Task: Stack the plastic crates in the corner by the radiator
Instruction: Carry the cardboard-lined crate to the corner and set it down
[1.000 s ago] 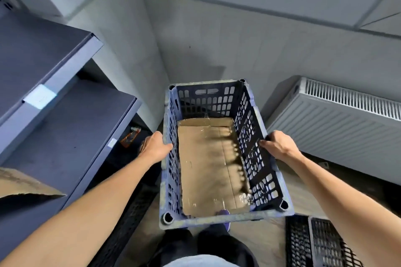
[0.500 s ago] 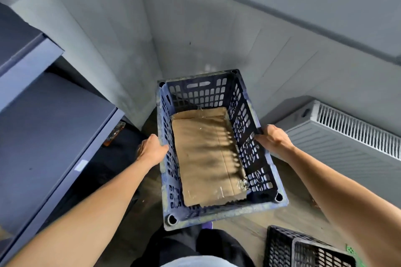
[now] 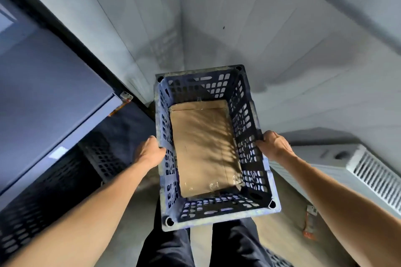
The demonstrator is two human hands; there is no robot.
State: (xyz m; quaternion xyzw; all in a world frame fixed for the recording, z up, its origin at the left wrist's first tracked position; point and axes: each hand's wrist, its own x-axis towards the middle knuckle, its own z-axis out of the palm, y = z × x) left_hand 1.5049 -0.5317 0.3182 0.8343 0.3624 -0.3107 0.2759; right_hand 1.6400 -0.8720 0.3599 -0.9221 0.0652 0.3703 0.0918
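left hand point(image 3: 149, 151): grips the left long wall of the crate about midway along it, fingers hooked over the rim, thumb side toward the camera.
right hand point(image 3: 274, 145): grips the right long wall opposite, fingers curled over the rim and into the wall's openings.
crate point(image 3: 219, 220): dark blue perforated plastic, open top up, held between the two hands with its long axis pointing away from them toward the wall corner; its near end lies over the person's legs.
cardboard point(image 3: 201, 147): a flat brown sheet covering the crate's bottom, between the hands and below them.
wall corner point(image 3: 181, 39): pale panelled walls meeting straight ahead of the hands, beyond the crate's far end.
radiator point(image 3: 355, 169): white, ribbed grille on top, to the right of the right hand and lower, against the right wall.
shelf unit point(image 3: 43, 97): grey-blue metal, to the left of the left hand and above it.
dark crates point(image 3: 104, 158): perforated, under the shelf, left of the left forearm; how many, cannot tell.
legs point(image 3: 169, 245): dark trousers, below the crate's near end.
floor point(image 3: 271, 234): light wood tone, beneath the right forearm.
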